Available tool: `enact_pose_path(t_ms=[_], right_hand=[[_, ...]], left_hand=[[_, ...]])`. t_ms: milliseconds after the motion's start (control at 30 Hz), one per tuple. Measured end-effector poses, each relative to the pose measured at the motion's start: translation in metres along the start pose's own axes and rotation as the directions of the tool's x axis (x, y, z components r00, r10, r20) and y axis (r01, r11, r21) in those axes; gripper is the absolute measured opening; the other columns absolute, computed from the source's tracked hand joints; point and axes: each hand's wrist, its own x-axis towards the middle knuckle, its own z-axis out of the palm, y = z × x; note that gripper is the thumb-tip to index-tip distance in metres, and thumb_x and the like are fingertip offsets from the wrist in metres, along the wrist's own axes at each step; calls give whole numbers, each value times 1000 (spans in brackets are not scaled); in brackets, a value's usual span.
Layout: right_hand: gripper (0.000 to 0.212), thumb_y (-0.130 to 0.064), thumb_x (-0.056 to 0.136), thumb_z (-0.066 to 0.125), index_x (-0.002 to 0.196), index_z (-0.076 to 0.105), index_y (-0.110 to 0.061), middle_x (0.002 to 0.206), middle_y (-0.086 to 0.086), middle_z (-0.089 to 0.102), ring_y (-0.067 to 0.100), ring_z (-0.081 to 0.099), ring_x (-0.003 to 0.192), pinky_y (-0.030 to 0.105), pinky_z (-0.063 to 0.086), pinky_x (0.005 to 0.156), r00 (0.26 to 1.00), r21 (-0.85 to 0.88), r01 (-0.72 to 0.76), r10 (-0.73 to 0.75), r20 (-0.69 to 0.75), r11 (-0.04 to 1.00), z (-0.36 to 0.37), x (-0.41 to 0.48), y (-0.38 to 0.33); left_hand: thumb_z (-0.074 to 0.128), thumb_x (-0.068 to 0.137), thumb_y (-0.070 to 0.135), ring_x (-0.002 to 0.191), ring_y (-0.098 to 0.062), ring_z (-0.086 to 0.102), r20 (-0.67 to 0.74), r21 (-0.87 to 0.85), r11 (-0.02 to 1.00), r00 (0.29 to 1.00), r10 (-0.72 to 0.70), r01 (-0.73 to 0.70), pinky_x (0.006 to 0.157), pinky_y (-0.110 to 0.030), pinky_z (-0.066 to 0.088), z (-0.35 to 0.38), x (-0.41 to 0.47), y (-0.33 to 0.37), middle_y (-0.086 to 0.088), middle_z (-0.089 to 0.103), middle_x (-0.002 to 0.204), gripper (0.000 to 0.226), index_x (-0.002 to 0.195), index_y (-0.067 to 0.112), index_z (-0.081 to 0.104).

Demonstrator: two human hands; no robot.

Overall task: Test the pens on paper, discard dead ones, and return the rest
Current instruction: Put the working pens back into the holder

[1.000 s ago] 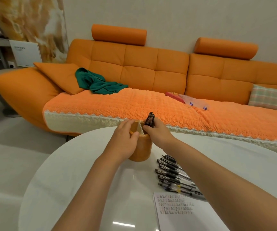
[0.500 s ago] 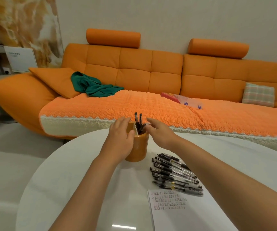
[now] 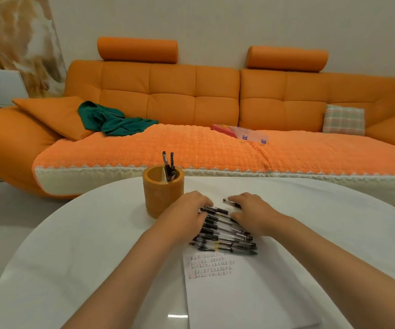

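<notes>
An orange pen cup [image 3: 163,193] stands on the white round table [image 3: 73,245] with a few black pens [image 3: 168,165] sticking out of it. To its right lies a row of several black pens [image 3: 225,236] on the table, just above a white sheet of paper [image 3: 239,293] with lines of test scribbles. My left hand [image 3: 187,214] rests palm down on the left ends of the pen row. My right hand [image 3: 253,212] lies on the right ends, with one pen's tip [image 3: 230,201] poking out under its fingers. Both hands press on the pile from either side.
A long orange sofa [image 3: 191,96] stands close behind the table, with a green cloth [image 3: 113,119], a checked cushion [image 3: 343,119] and a red-and-clear packet [image 3: 239,131] on it. A white board [image 3: 1,87] leans at the far left.
Both hands have left the cup and come down onto the row of pens. The pens that my right hand lowered into the cup now stand in it alone.
</notes>
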Motion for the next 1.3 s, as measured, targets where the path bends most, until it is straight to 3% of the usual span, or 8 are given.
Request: enact_pose_path(t_ms=[100,200,367,533,667,767,1033,1300], right_hand=[[52,-43,101,46,151,36,-28,149,6,42,28,38,135,43,35,112,1000,-32,13,-13,-15,999,6,-3,8],[51,-34,100,53,149,40,-25,148,4,45,26,42,134,41,36,112,997,49,68,-67,-28,996,8,0,8],[56,-20,96,62,149,43,-20,147,3,49,23,47,132,35,39,111,987,76,158,-157,-28,984,12,10,0],[50,-36,103,45,148,41,-14,147,11,41,30,34,136,43,34,112,993,4,117,-117,25,993,12,14,-4],[61,-48,98,53,150,40,-20,145,6,40,26,36,135,43,35,111,986,3,149,-149,80,989,9,11,-7],[58,-45,97,57,148,43,-23,140,4,46,24,45,127,38,39,106,979,0,178,-178,100,984,6,13,-7],[39,-29,100,55,137,53,-14,129,7,48,28,47,121,42,42,102,972,-131,210,-193,137,969,6,13,-10],[38,0,96,48,131,52,-15,116,7,47,26,46,106,41,48,90,967,-214,252,-241,78,944,20,14,-9]], left_hand=[[50,103,20,135,-10,39,71,100,994,996,-47,39,110,-28,38,10,1,-4,10,44,149,43,144,29,50],[46,105,23,145,-12,29,119,134,988,989,-93,77,116,-32,30,18,0,-9,10,34,158,50,153,31,36],[50,102,24,127,-10,46,106,82,995,992,-68,60,107,-32,43,24,1,-12,9,50,142,49,149,31,41],[54,101,26,125,-9,43,51,119,992,997,-54,47,104,-28,41,24,1,-17,9,50,136,43,143,30,49],[54,101,27,111,-11,52,33,147,985,995,-98,92,95,-27,47,24,2,-16,5,58,126,34,135,27,60],[56,100,25,106,-12,55,4,141,982,992,-125,123,91,-26,49,24,2,-15,5,60,120,30,130,26,64],[60,99,18,94,-14,61,-39,99,977,981,-188,191,83,-28,55,21,-1,-11,2,65,110,20,115,21,70],[60,98,23,119,-14,57,-45,67,981,983,-179,182,94,-27,50,24,-2,-11,5,54,139,59,151,31,35]])
